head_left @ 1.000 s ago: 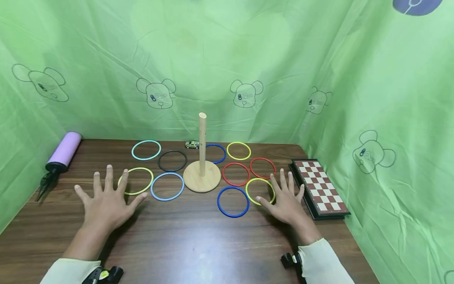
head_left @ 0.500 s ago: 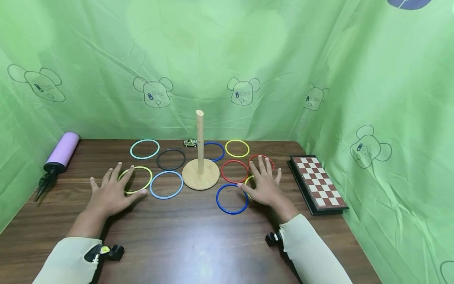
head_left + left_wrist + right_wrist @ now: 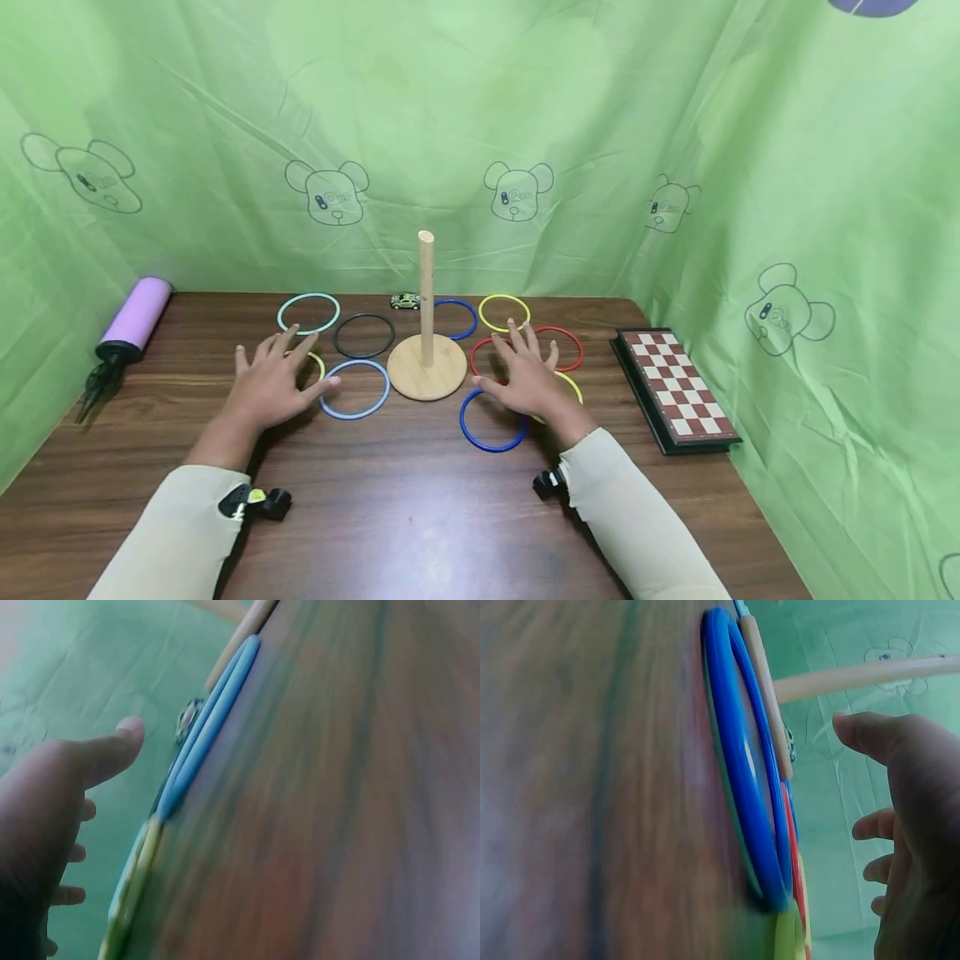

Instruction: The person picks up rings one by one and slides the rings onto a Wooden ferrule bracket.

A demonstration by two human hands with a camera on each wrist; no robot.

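My left hand point(image 3: 273, 387), fingers spread and empty, hovers over the left yellow-green ring point(image 3: 318, 364), its thumb tip overlapping the light blue ring point(image 3: 356, 416) in the head view. The left wrist view shows that hand point(image 3: 45, 802) raised beside the rings. My right hand point(image 3: 528, 375), also spread and holding nothing, is above the near red ring point(image 3: 476, 354), the front blue ring point(image 3: 491, 448) and a yellow ring point(image 3: 576, 392), partly hiding them. Between the hands stands a wooden peg point(image 3: 427, 300) on a round base point(image 3: 426, 387).
Behind lie a turquoise ring point(image 3: 308, 295), a black ring point(image 3: 364, 316), a blue ring point(image 3: 474, 315), a yellow ring point(image 3: 505, 297), a red ring point(image 3: 581, 350) and a toy car point(image 3: 406, 302). A purple pump point(image 3: 137, 315) lies left, a chessboard box point(image 3: 678, 387) right. Green cloth point(image 3: 420, 125) surrounds the table.
Both hands have moved forward and inward: the left toward the turquoise and light blue rings, the right leftward over the red and blue rings. The rings and peg stay in place.
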